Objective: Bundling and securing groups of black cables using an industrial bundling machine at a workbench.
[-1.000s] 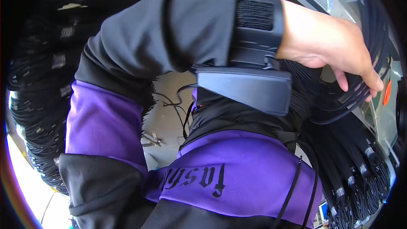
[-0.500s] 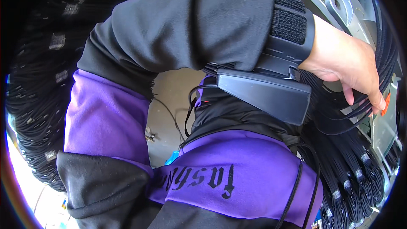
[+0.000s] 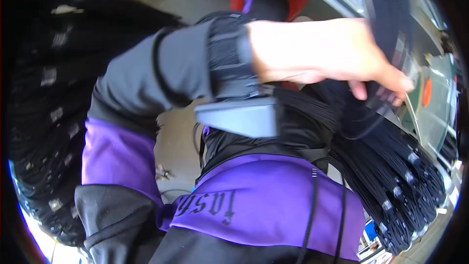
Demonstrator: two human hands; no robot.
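Hanging over a run of loose black cords (image 3: 391, 12) at the right, the left hand (image 3: 337, 49) is palm down, its arm bent across the front of the body. The thumb stands apart from the other fingers (image 3: 404, 84), which curve down beside the strands; motion blur hides whether they grip any, so I cannot tell. The right hand is not visible. The cords come down from the far right, pass behind the fingers and drop in a loop below them. Just past the fingertips, an orange piece (image 3: 427, 93) shows against a pale counter (image 3: 442, 110). At the near right, black bundles (image 3: 373, 166) fan out with small pale bands near their ends, and a large dark heap (image 3: 29, 117) with similar pale marks fills the left. Judging by this, much of the cord seems already gathered and banded, while no band shows on the strands beside the hand, so that portion looks unfinished; how much remains beyond it cannot be told from here.
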